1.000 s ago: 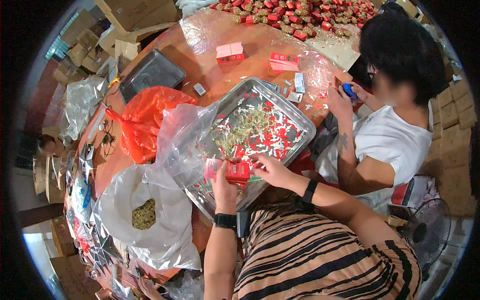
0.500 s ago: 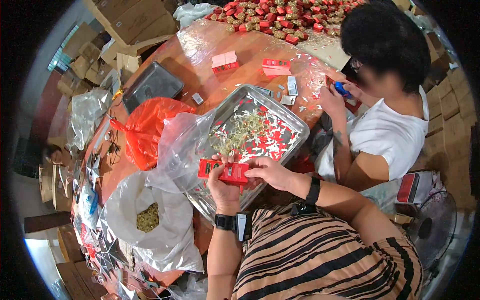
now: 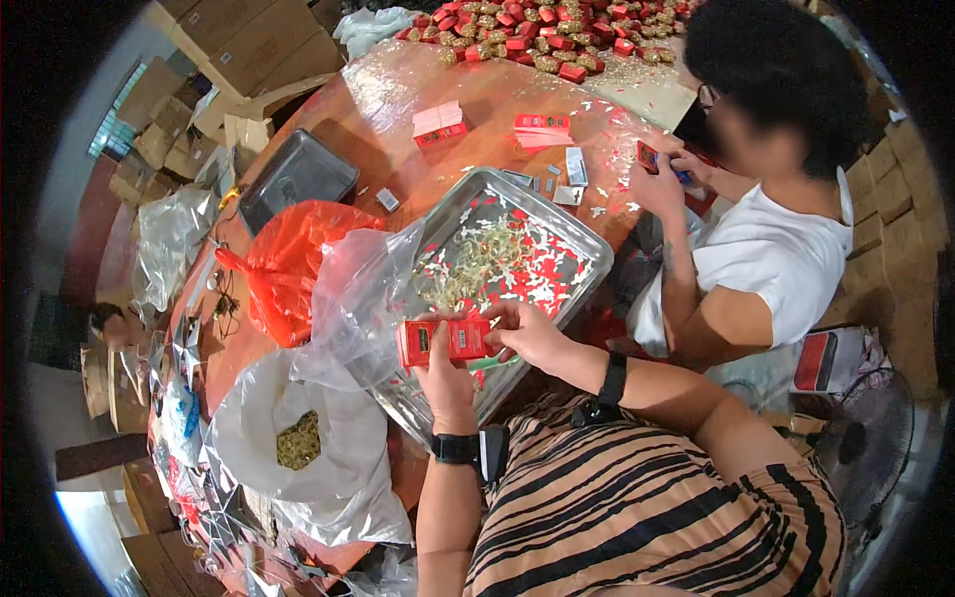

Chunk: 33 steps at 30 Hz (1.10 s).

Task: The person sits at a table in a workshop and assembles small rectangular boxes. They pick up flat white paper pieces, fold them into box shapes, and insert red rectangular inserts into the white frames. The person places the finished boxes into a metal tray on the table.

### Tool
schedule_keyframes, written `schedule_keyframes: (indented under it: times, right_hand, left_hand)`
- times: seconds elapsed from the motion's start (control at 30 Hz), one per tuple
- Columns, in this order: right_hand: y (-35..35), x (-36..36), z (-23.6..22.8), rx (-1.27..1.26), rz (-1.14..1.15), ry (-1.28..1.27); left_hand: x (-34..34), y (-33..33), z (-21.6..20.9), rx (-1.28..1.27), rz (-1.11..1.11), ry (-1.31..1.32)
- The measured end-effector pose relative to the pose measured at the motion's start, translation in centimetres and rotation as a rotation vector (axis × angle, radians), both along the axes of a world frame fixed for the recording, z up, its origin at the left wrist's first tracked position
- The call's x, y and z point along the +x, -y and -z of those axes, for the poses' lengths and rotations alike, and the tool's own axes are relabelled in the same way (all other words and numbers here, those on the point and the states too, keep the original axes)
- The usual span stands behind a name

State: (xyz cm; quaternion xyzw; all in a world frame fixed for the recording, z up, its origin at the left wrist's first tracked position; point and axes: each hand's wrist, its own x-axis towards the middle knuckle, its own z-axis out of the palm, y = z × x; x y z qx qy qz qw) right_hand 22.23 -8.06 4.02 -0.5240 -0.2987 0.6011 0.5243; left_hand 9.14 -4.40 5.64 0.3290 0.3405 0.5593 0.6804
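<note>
A: In our head view, where are the red printed cards?

B: In our left hand, over the near part of the metal tray. Our left thumb presses on top, so that hand is pinching the stack.

A: What just changed?

B: Half a second ago, our right thumb lay straight against the right end. Now our right hand has bent fingers there, close together. We can't tell if they pinch a card or only touch. The left end now looks like little steps.

A: What does that mean?

B: We think the cards slid a bit, so the stack isn't quite neat. It seems both our hands are working on it.

A: What's in the tray?

B: Curly straw and red and white paper bits. The tray sits on the worktop.
</note>
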Motion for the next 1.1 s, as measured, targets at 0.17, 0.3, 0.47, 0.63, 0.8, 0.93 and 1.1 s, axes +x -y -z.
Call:
schedule_keyframes:
  times: [0.17,0.3,0.47,0.63,0.8,0.93,1.1]
  right_hand:
    - [-0.5,-1.2,0.7,-0.096,0.060,0.075]
    - [-0.6,-1.3,0.9,-0.130,0.083,0.137]
    - [-0.7,-1.1,0.0,-0.134,0.135,0.018]
    - [-1.2,-0.8,0.9,-0.292,0.031,-0.232]
    - [-1.6,-1.6,1.3,-0.215,0.074,-0.184]
    - [-1.4,-1.4,0.7,-0.156,0.203,-0.072]
    - [-1.4,-1.3,1.1,-0.039,0.112,0.173]
  left_hand:
    - [-0.7,-0.1,0.8,0.074,-0.049,-0.169]
    - [-0.7,-0.3,0.8,0.111,-0.065,-0.200]
    - [-1.5,-1.4,1.9,0.006,-0.051,-0.169]
    - [-2.3,-2.0,2.7,-0.262,0.045,0.013]
    - [-3.6,-2.6,3.9,-0.443,0.099,0.152]
    - [-6.2,-3.4,8.4,-0.428,0.137,0.018]
    - [-8.9,-3.3,10.8,-0.121,0.161,-0.720]
